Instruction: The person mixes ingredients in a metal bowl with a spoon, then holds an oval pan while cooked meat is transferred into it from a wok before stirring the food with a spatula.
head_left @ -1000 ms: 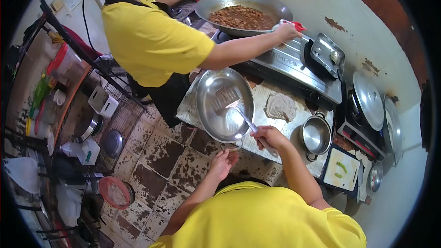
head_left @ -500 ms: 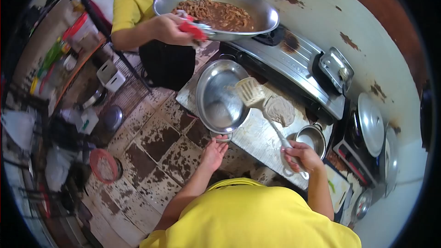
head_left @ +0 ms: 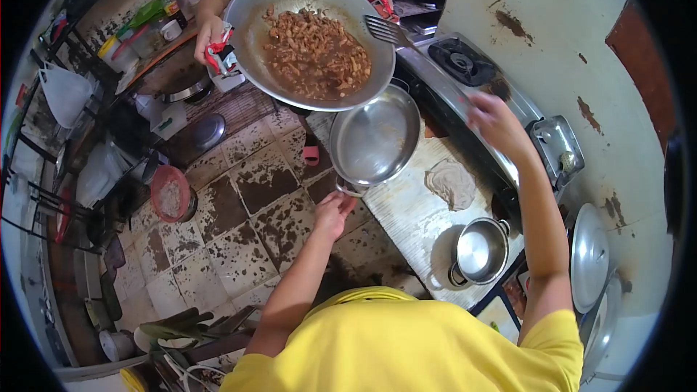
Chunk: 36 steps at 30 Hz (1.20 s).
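My left hand [head_left: 334,214] is closed on the near loop handle of a shallow steel pan [head_left: 374,138] at the counter's edge. Inside, that pan shows only bare metal with light smears. In my right hand [head_left: 497,122], raised on the right, is a slotted spatula [head_left: 385,30]. Its slotted head overlaps the right rim of a large metal pan [head_left: 254,80]; whether they touch I cannot tell. Cooked meat in brown sauce [head_left: 316,54] lies in that large pan. Another person's hands [head_left: 209,33] hold it at both sides with red-and-white cloths, above the shallow pan's far end.
On the counter [head_left: 396,214] are a crumpled beige cloth [head_left: 451,183] and a small two-handled pot [head_left: 483,250]. A gas stove [head_left: 465,62] runs along the wall. Lids [head_left: 589,258] stand at right. A red basin [head_left: 172,194] sits at left, above the stained tiled floor.
My right hand has lifted the spatula up and away from the counter. The other person has tilted the large pan towards me and moved it left, now with both hands visible on it.
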Motion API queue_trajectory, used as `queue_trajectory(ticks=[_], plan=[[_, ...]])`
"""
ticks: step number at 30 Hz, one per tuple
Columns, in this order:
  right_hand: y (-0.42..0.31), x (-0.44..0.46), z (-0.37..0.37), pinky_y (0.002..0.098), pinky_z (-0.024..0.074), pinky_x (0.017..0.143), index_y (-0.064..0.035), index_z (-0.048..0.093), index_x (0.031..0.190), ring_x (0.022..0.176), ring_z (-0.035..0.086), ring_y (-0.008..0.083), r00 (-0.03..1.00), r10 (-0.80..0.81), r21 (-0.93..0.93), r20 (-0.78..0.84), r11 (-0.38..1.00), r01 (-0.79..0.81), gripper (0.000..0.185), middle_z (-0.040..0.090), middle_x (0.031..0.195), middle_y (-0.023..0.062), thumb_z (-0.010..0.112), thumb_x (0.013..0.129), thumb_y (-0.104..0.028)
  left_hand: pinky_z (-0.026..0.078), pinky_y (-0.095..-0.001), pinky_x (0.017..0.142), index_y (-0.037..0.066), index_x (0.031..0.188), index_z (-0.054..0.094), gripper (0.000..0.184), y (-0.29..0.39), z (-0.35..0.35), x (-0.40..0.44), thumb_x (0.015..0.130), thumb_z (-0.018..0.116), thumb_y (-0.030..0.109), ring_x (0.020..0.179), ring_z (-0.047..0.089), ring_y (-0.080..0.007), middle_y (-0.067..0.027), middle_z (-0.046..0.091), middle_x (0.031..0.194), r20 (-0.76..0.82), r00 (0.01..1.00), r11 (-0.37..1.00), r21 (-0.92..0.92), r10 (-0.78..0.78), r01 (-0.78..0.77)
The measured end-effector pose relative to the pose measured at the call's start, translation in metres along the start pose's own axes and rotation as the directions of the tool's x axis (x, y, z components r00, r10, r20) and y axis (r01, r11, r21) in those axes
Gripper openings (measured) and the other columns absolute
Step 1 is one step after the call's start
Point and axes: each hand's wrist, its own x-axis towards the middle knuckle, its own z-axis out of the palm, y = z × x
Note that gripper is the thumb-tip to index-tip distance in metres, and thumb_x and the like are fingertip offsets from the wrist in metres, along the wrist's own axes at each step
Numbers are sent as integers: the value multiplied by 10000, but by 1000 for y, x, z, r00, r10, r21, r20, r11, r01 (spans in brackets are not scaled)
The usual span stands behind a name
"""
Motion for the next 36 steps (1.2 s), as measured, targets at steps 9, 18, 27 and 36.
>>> queue_trajectory(ticks=[9,18,27,36], plan=[[-46,170,111,410,447,909,-207,551,1241,1033,581,338,992,-123,-397,-25,912,103,517,611,1088,197,560,726,-160,448,-362,983,-68,1161,468,290,2,-9,-9,883,387,-70,1093,539,-310,-179,547,1124,97,993,997,-29,-67,70],[11,149,109,428,453,898,-248,548,1249,1058,568,337,998,-52,-514,21,856,55,489,587,1162,166,544,766,-175,376,-371,1033,-41,1288,405,454,11,-24,-15,838,392,-96,1183,474,-309,-176,487,1256,261,963,997,7,-71,72],[64,64,96,403,462,807,-176,538,1255,868,605,368,996,-84,-375,6,924,80,442,620,953,236,531,818,-108,376,-351,1016,-5,1292,427,443,23,-36,-23,852,445,-48,1164,485,-254,-149,480,1284,112,991,997,27,-77,75],[83,0,124,439,457,810,-161,546,1242,914,579,393,997,-71,-273,-32,960,60,444,600,948,248,532,805,-90,428,-264,742,57,1075,576,241,28,-81,-58,854,495,4,795,516,-136,-32,576,944,-411,874,958,-7,259,-287]])
